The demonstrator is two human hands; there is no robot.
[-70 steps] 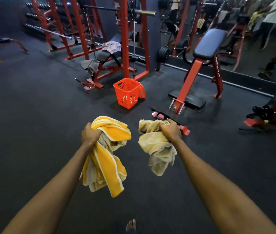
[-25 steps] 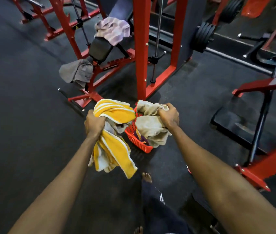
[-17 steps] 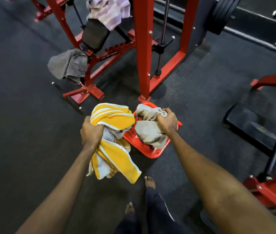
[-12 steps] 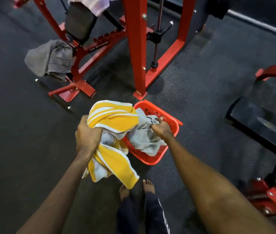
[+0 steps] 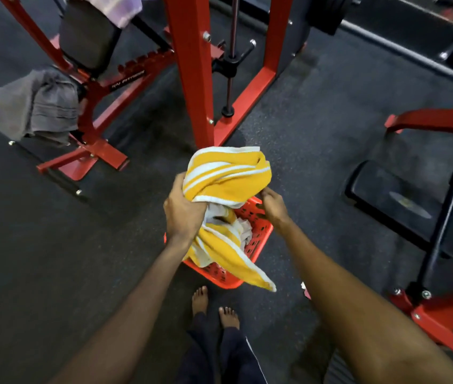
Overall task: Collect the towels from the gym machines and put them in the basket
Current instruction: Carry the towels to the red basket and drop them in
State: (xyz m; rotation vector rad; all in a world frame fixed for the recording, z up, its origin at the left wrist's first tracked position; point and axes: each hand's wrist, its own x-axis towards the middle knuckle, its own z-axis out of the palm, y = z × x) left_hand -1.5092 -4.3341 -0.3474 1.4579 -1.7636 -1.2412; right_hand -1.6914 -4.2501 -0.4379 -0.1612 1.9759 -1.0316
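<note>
My left hand (image 5: 183,212) grips a bunched yellow towel with white stripes (image 5: 228,176) right above the red plastic basket (image 5: 260,236) on the floor; the towel's tail hangs over the basket's near rim. A pale beige towel (image 5: 246,230) lies inside the basket, mostly hidden under the yellow one. My right hand (image 5: 273,209) hovers at the basket's far right rim with loose fingers, holding nothing. A grey towel (image 5: 34,106) hangs on the red bench frame at the left. A lilac towel (image 5: 120,6) lies on the bench pad at the top.
A red rack post (image 5: 192,65) stands just behind the basket. A black footplate (image 5: 386,195) and red machine legs (image 5: 436,322) sit to the right. My bare feet (image 5: 214,306) stand just in front of the basket on dark rubber floor.
I walked up to the basket. My right hand dropped the beige towel into it and let go. My left hand moved the yellow towel right, over the basket.
</note>
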